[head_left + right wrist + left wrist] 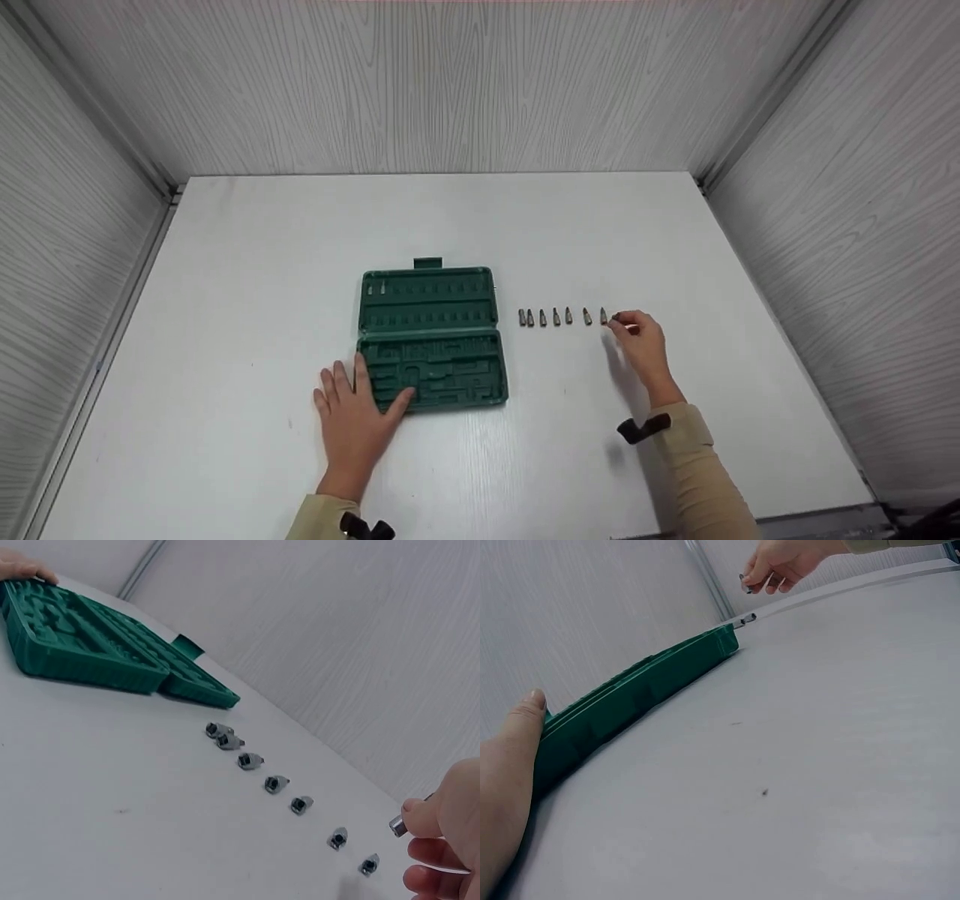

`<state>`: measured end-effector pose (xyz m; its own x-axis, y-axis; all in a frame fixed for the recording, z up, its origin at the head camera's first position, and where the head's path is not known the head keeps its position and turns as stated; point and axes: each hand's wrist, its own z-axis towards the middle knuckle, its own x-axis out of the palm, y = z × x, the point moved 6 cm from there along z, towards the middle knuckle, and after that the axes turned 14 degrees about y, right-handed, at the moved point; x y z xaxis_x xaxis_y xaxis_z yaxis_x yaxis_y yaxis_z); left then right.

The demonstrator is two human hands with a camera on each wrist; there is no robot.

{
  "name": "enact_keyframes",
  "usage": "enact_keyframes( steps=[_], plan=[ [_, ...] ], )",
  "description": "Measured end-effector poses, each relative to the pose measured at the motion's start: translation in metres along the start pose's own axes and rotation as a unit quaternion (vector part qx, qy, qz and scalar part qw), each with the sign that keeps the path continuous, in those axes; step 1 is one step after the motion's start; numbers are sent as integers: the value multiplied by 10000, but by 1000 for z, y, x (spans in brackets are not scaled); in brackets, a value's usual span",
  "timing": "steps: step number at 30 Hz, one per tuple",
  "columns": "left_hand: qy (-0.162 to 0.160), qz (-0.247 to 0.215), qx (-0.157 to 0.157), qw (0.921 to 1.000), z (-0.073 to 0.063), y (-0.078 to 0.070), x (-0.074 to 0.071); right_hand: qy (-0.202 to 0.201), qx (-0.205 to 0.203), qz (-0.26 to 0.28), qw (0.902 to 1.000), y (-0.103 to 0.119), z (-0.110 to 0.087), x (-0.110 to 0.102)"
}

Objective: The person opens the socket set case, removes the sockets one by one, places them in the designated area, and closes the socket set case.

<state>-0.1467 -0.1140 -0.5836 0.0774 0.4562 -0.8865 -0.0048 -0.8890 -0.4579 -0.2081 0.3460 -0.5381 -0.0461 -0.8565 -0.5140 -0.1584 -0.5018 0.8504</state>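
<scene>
A green plastic tool case (428, 332) lies spread out flat on the white table, its moulded slots facing up. My left hand (354, 427) rests at its near left corner, fingers spread, with the thumb over the front edge. To the right of the case, several small metal bit sockets (274, 784) lie in a row, square holes toward me. At the row's right end my right hand (643, 349) pinches another bit socket (398, 826) between thumb and fingertips. Two small silver pieces (382, 287) sit in the upper left slots of the case's far half.
The white table (247, 247) extends around the case. Pale wood-grain panels (435, 90) stand behind it and on both sides. The case's latch tab (427, 262) sticks out from its far edge.
</scene>
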Motion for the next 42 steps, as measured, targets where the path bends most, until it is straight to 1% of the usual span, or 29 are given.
enact_keyframes(
  steps=[5,12,18,22,25,29,32,37,42],
  plan=[
    [20,-47,-29,10000,-1,1,0,-10,145,-348,9993,-10,8,-6],
    [-18,37,2,10000,-1,-1,0,331,409,-826,9952,-25,16,-11],
    [-33,57,-22,10000,-1,-3,0,562,427,-1037,9921,-28,21,-14],
    [2,39,-45,10000,-2,-3,0,653,481,-1059,9911,-27,24,-14],
    [19,28,-50,10000,-2,-3,0,627,574,-1009,9913,-27,25,-13],
    [-8,27,-30,10000,-2,-3,0,505,598,-1068,9912,-29,25,-12],
    [-32,9,-11,10000,-2,-3,1,431,523,-1121,9914,-29,25,-12],
    [-57,2,9,10000,-3,-3,2,260,386,-969,9942,-28,22,-13],
    [-82,4,20,10000,-3,-2,1,42,411,-729,9965,-26,14,-13]
  ],
)
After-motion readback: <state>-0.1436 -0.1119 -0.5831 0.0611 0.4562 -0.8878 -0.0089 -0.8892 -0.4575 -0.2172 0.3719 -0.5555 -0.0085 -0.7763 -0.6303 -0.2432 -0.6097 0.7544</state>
